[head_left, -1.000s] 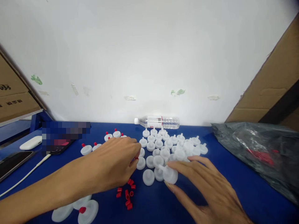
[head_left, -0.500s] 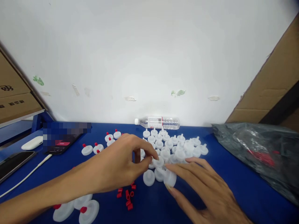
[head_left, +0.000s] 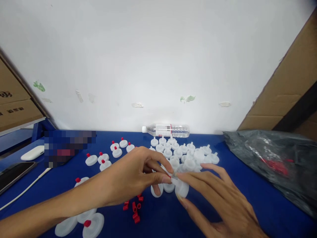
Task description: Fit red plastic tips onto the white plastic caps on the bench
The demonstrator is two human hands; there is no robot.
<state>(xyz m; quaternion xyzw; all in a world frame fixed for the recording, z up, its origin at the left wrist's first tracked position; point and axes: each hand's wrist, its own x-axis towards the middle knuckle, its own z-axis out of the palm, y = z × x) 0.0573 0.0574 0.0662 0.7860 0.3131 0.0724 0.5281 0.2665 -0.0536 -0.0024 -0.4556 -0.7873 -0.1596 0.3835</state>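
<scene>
My right hand (head_left: 218, 198) grips a white spouted lid (head_left: 182, 189) between thumb and fingers, its thin spout pointing left. My left hand (head_left: 151, 172) pinches a small red cap (head_left: 169, 177), mostly hidden by the fingertips, right at the tip of that spout. Beyond both hands, many white lids without caps (head_left: 178, 152) lie crowded with their spouts up. Loose red caps (head_left: 135, 208) are scattered below my left wrist. On the left, several white lids with red caps on their spouts (head_left: 93, 224) lie around my left forearm.
A clear plastic bottle (head_left: 173, 130) lies against the white wall. To the right is a grey plastic bag (head_left: 267, 155) with red pieces showing. Phones (head_left: 16, 173), a white cable (head_left: 27, 190) and a white oval device (head_left: 32, 152) are at left. Cardboard (head_left: 279, 89) stands on both sides.
My left hand has moved slightly right and down, bringing its pinched fingers to the spout of the lid in my right hand. A bit of red now shows at its fingertips.
</scene>
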